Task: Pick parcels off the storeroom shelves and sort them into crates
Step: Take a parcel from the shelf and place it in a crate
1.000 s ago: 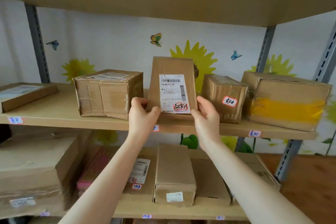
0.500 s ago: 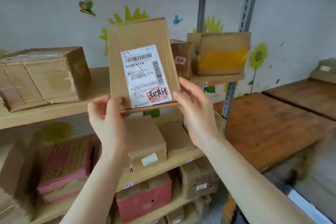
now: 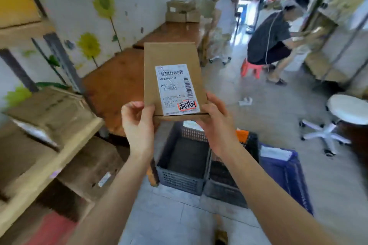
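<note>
- Holding a flat cardboard parcel (image 3: 173, 77) in the air, both hands grip its near edge; it touches no shelf or crate.
- Left hand (image 3: 138, 123) curls round the lower left corner, thumb on the front face; right hand (image 3: 217, 125) curls round the lower right corner in the same way.
- Parcel's long axis runs from 6 to 12 o'clock, rising away from the hands. Its label (image 3: 176, 89) faces the camera, with a red sticker (image 3: 187, 105) at the label's foot.
- Parcel sits between the two hands, so neither is nearer; they appear to share the hold evenly.
- Grey crate (image 3: 179, 181) stands on the floor at 6 o'clock from the parcel, well below it. A second crate (image 3: 225, 195) is just beside it at 5 o'clock, and a blue crate (image 3: 286, 175) stands at 4 o'clock.
- Lowering towards 6 o'clock looks like the coming move; which crate suits this parcel cannot be told.
</note>
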A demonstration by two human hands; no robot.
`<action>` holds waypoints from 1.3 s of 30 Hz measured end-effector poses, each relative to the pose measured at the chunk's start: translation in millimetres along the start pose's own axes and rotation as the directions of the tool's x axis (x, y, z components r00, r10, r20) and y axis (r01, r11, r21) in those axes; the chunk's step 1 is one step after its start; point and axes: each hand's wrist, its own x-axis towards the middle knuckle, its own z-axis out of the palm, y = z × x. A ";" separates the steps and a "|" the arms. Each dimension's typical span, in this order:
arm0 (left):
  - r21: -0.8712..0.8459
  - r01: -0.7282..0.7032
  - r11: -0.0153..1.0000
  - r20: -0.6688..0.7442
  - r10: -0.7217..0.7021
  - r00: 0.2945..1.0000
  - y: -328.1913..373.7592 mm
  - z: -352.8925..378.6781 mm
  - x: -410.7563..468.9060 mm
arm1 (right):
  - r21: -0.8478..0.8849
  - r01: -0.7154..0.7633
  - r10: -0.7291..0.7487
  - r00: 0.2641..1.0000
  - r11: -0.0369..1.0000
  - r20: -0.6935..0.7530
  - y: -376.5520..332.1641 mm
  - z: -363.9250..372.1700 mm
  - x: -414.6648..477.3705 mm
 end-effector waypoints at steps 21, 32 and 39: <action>0.620 0.724 0.304 -0.036 -0.910 0.413 -494.4 232.0 -20.3 | -0.254 -0.723 0.528 0.658 0.642 -0.537 155.7 -433.8 295.9; 0.953 0.131 -0.274 -0.302 -0.901 0.312 -840.7 147.2 -68.6 | -0.211 -0.948 0.721 0.318 0.238 -0.616 462.7 -630.4 351.2; 0.932 0.167 -0.322 -0.360 -0.880 0.310 -926.7 112.5 -71.7 | -0.229 -0.953 0.715 0.300 0.198 -0.631 571.8 -653.6 360.9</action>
